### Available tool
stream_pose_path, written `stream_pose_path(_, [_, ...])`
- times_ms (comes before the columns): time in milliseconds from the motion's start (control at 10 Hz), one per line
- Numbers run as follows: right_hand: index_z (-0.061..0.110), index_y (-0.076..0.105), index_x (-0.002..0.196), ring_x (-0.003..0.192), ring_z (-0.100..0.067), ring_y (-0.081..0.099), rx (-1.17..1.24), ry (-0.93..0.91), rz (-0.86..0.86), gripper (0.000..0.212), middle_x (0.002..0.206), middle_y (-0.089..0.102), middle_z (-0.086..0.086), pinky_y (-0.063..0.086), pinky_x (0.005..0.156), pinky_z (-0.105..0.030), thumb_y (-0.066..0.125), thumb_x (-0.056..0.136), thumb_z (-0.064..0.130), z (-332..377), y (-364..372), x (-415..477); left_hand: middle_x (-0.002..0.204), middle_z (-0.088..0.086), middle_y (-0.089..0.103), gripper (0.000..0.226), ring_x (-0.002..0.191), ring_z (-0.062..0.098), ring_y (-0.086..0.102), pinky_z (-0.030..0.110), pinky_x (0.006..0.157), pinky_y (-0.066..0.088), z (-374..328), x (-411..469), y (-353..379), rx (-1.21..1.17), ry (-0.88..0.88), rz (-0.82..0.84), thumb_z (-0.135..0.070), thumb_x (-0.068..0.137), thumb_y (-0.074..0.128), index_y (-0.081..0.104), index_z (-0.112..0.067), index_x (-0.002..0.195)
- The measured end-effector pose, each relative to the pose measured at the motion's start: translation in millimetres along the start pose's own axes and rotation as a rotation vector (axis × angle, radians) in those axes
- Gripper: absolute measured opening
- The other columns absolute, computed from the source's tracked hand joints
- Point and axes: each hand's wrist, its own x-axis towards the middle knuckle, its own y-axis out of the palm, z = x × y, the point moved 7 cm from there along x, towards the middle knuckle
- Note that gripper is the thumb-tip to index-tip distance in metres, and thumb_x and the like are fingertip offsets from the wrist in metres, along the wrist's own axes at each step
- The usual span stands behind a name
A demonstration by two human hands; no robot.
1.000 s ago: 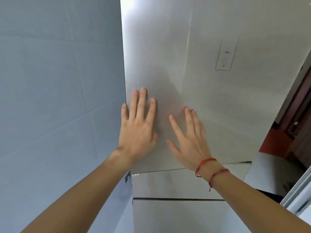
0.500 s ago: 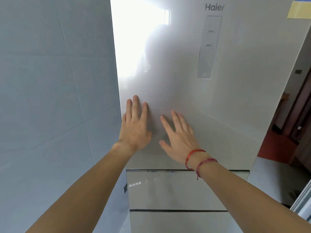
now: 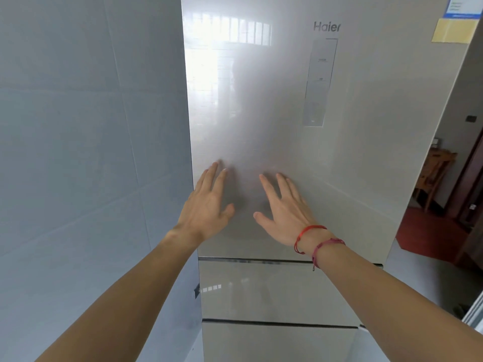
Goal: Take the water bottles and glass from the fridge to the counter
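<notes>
The tall, glossy, pale-grey fridge (image 3: 300, 152) stands shut against a grey tiled wall (image 3: 91, 152). The left hand (image 3: 206, 205) and right hand (image 3: 285, 212) are raised at its upper door, fingers (image 3: 266, 186) spread and holding nothing; contact with the door is unclear. Red string bracelets (image 3: 313, 244) circle the right wrist.

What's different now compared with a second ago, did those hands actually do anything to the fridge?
Mostly the view rose: the Haier logo and the stickers near the door's top right corner came into sight. The left hand and right hand look more lifted and spread now, rather than pressed flat. Nothing was grasped or let go. The fridge door stayed shut, and both hands stayed empty.
</notes>
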Motion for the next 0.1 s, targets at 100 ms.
stream_pose_path(100, [0.031, -0.003, 0.158, 0.153, -0.031, 0.001, 0.006, 0.018, -0.004, 0.086, 0.166, 0.000, -0.012, 0.019, 0.120, -0.047, 0.048, 0.094, 0.055, -3.5, -8.0, -8.3, 0.168, 0.007, 0.012, 0.078, 0.153, 0.027, 0.014, 0.048, 0.116, 0.035, -5.5, -9.1, -5.9, 0.009, -0.015, -0.037, -0.040, 0.094, 0.059, 0.021, -0.014, 0.157])
